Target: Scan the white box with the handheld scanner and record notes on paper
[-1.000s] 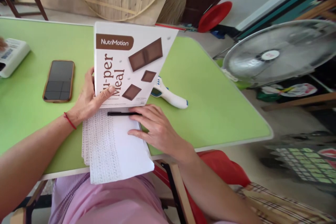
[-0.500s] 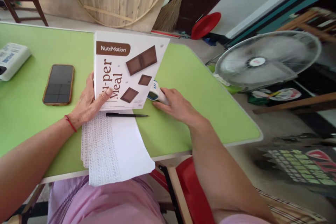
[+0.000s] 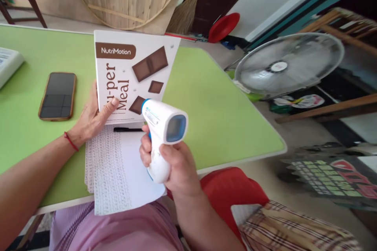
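My left hand [image 3: 96, 115] grips the lower left edge of a white NutriMotion box [image 3: 118, 74] printed with brown chocolate pieces, thumb across its front. Wrapped round the handle of a white and blue infrared thermometer [image 3: 161, 121] is my right hand [image 3: 176, 160]. The thermometer's nose points at the box's lower part, and its screen faces me. Below the box lie sheets of paper [image 3: 132, 172], the left part covered in small writing. A black pen [image 3: 126, 129] rests at their top, its right end hidden behind my right hand.
A phone [image 3: 57, 96] in a brown case lies left on the green table [image 3: 229, 106]. At the far left edge sits a white device [image 3: 10, 64], partly cut off. Past the table's right side stands a fan [image 3: 290, 66]. A red stool [image 3: 232, 188] is below the near edge.
My right hand has lifted the thermometer from beside the box and brought it toward me, turned upright in front of the box. My left hand still holds the box. The view has shifted slightly right.
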`<state>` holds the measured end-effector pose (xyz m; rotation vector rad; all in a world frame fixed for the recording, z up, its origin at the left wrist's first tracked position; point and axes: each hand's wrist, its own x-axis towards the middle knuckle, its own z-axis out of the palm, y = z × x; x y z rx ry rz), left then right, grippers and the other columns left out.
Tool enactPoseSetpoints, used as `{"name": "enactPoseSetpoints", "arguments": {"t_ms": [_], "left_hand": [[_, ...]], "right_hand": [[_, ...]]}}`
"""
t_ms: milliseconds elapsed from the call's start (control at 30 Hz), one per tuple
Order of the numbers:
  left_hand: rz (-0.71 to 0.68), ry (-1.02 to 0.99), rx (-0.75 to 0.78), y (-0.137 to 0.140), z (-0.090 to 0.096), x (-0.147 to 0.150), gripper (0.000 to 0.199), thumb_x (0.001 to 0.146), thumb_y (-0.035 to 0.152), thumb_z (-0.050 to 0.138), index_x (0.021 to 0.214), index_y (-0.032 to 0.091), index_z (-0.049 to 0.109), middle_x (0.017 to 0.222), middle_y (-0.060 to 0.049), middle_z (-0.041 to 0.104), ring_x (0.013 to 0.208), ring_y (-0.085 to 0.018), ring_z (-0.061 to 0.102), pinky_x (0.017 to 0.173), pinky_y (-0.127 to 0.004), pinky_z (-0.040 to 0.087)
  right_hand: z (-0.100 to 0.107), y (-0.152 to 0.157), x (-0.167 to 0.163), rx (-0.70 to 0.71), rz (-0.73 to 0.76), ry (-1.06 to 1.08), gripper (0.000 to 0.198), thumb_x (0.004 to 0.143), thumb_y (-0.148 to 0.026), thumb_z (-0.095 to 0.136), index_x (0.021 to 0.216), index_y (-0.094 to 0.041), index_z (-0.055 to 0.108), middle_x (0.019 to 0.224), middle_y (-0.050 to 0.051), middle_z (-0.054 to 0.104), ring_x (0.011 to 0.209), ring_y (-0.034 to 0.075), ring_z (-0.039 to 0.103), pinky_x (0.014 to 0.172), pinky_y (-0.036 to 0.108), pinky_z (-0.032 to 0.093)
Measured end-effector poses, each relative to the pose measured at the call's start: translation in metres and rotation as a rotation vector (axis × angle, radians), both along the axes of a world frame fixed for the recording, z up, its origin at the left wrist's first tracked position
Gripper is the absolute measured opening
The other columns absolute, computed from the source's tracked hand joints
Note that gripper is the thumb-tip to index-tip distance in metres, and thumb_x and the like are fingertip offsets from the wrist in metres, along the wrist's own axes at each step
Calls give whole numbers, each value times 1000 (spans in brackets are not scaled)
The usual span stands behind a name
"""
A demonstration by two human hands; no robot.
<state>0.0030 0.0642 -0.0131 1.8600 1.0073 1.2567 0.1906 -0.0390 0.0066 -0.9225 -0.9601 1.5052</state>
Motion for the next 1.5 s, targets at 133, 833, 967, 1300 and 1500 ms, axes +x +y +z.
{"name": "enactPoseSetpoints", "arguments": {"t_ms": [133, 833, 967, 1300, 1500], "left_hand": [[13, 3, 5, 0, -1, 1, 57, 92, 64, 50, 131, 23, 43, 130, -13, 57, 124, -34, 53, 106, -55, 43], [-16, -2, 16, 1, 2, 2, 49, 95, 59, 50, 129, 25, 43, 130, -13, 55, 116, -32, 56, 101, -56, 46], [-17, 1, 24, 1, 3, 2, 47, 95, 59, 50, 126, 25, 45, 130, -13, 55, 118, -33, 55, 103, -57, 44], [-6, -5, -20, 3, -2, 1, 54, 93, 60, 51, 132, 24, 39, 132, -14, 52, 118, -33, 54, 102, -58, 44], [1, -8, -16, 2, -1, 2, 55, 92, 62, 52, 129, 22, 43, 131, -14, 53, 121, -35, 53, 104, -57, 43]], "right_hand": [[-14, 6, -5, -42, 6, 7, 42, 71, -43, 77, 105, -25, 61, 71, -4, 55, 51, 10, 46, 49, 28, 39], [-23, 12, -7, -58, -19, -33, 32, 74, -38, 71, 100, -23, 60, 69, -4, 58, 57, 11, 51, 54, 29, 40], [-21, 12, -6, -73, -8, -44, 32, 74, -37, 72, 100, -23, 60, 69, -4, 58, 57, 12, 52, 55, 29, 42], [-21, 13, -10, -110, -9, -70, 31, 74, -35, 72, 99, -23, 60, 67, -5, 57, 57, 11, 50, 55, 28, 39], [-22, 12, -10, -116, 0, -53, 32, 74, -34, 73, 101, -23, 61, 67, -5, 57, 58, 11, 50, 56, 27, 38]]}}
